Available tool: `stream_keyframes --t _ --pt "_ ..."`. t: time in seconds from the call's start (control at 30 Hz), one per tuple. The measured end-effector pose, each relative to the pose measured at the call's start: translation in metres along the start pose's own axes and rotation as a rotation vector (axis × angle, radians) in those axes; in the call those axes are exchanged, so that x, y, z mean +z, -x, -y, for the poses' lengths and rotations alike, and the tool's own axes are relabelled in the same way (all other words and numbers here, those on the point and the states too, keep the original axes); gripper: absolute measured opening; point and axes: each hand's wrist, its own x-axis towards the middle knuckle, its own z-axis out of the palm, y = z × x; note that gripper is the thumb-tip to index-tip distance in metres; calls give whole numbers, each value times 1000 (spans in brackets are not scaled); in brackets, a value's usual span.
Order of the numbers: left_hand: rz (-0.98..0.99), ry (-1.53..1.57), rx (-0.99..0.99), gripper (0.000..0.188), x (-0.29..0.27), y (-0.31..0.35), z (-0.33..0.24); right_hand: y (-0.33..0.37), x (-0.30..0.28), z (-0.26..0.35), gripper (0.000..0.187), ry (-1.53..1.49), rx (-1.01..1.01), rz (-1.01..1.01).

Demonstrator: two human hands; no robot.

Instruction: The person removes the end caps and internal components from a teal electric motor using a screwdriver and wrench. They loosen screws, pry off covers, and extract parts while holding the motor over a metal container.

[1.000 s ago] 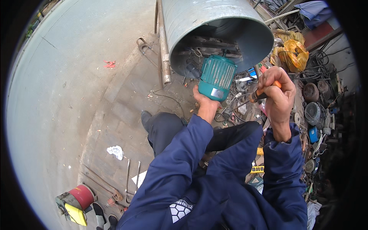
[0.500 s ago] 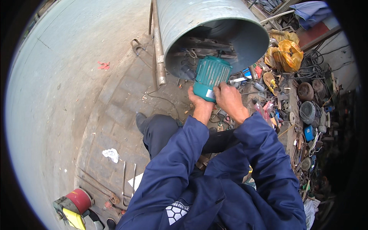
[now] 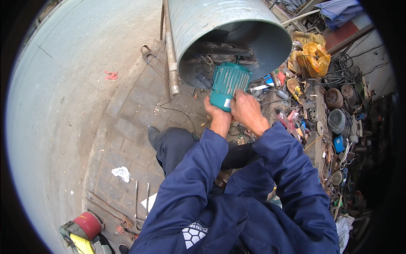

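Note:
A teal electric motor (image 3: 230,80) with lengthwise cooling fins and a small white label on its near end is in front of me, tilted, its shaft end pointing away. My left hand (image 3: 217,112) cups the rounded near end from below and the left. My right hand (image 3: 248,111) is closed, its curled fingers and thumb pressed against the near right edge beside the label. Whether a small part sits between those fingertips is hidden. Just beyond is the open mouth of a big grey metal cylinder (image 3: 281,36), with metal bars (image 3: 230,47) lying inside it.
A rusty pipe stand (image 3: 171,63) is left of the cylinder. On the right lie heaped motor parts, cables and a yellow plastic bag (image 3: 315,59). Lower left are long metal rods (image 3: 136,199), crumpled white paper (image 3: 122,173) and a red-and-yellow machine (image 3: 86,226) on the paving.
The whole view has shifted slightly, so everything appears a little further left. My right fingers have moved slightly on the motor's end; my left hand keeps its hold.

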Motion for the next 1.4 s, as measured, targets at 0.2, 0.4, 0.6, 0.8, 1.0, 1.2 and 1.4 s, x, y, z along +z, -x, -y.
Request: stream_keyframes --t 0.2,0.4,0.6,0.8,1.0,1.2,1.4 --pt "-8 13 1 78 2 4 -1 -2 -1 0 27 74 29 78" --pt "19 -49 16 81 -4 -3 2 -1 7 -3 25 36 -27 -23" --pt "33 -53 -3 82 -11 -12 0 -2 4 -7 29 27 43 35" --pt "57 -99 35 84 -17 -16 3 -2 9 -5 24 41 -37 9" --pt "95 -87 24 85 -13 -12 1 -1 2 -3 28 -3 -20 8" --pt "76 -48 -43 88 -4 -3 2 2 -6 -7 28 -126 84 -17" --pt "101 -44 -117 84 -5 -6 -3 11 9 -64 26 -667 584 -179"
